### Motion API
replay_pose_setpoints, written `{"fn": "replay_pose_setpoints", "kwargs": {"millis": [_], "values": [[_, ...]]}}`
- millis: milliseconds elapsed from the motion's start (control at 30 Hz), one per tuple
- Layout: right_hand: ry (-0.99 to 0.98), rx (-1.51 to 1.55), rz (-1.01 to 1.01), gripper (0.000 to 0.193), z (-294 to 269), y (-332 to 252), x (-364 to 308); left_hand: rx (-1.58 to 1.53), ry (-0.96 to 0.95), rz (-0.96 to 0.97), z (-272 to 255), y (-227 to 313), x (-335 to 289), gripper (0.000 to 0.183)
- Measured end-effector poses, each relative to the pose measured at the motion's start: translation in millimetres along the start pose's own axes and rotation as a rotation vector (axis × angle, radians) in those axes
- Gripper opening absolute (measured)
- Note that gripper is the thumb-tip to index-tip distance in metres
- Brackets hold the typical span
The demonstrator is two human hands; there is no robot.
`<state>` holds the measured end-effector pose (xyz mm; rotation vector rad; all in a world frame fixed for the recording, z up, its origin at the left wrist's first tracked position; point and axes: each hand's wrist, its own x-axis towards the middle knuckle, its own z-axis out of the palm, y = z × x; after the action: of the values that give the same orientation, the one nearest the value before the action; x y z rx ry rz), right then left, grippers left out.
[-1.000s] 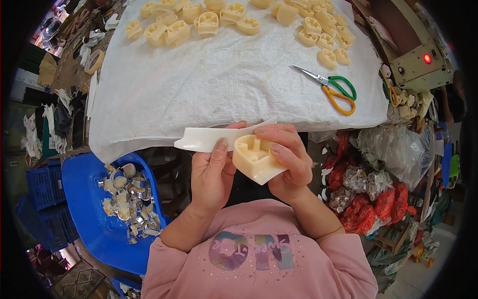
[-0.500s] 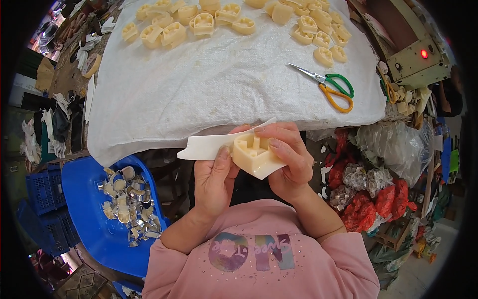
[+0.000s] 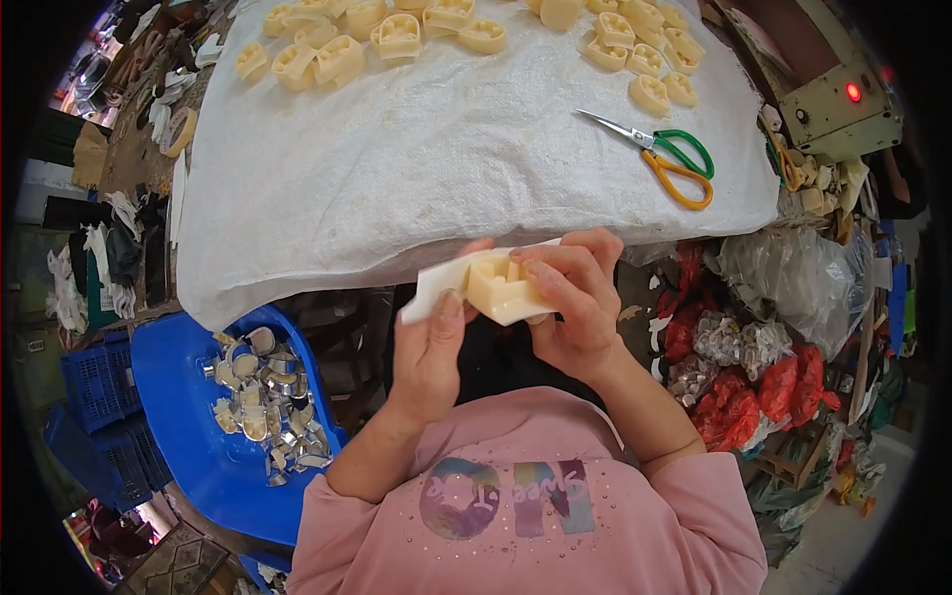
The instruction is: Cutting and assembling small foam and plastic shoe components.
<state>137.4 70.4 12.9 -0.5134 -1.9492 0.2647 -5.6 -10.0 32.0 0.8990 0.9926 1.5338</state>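
Note:
Between my two hands, above my lap at the table's near edge, is a cream-coloured moulded piece with a hollow, ribbed top and a pointed side toward me. A white flexible strip lies against its far side and sticks out to the left. My left hand is closed, its thumb pressing the strip beside the moulded piece. On the other side my right hand grips the moulded piece, fingers over its top and right end. Part of the strip is hidden by my fingers.
Scissors with green and orange handles lie on the white woven sheet. Several similar cream pieces sit at its far side. A blue tub with metallic-rimmed pieces stands left; red bags lie right. A box with a red light is far right.
The white strip's free left end has drawn in closer to the moulded piece and tilted downward. My left hand has turned slightly; both hands still hold on. The view has shifted a little.

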Motion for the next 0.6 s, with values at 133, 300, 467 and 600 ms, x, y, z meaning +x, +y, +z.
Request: {"fn": "replay_pose_setpoints", "kwargs": {"millis": [133,300,467,600], "values": [[0.017,-0.026,0.056,0.042,-8,-2,2,0.158,0.137,0.066,-8,5,2,0.038],[-0.365,-0.239,0.081,0.034,-21,-20,17,0.373,0.152,0.061,-6,8,-2,0.032],[-0.528,-0.246,0.159,0.029,-23,-24,20,0.394,0.148,-0.011,-3,-4,-4,0.031],[-0.607,-0.232,0.203,0.027,-25,-23,17,0.474,0.146,-0.046,-1,-7,-6,0.031]]}}
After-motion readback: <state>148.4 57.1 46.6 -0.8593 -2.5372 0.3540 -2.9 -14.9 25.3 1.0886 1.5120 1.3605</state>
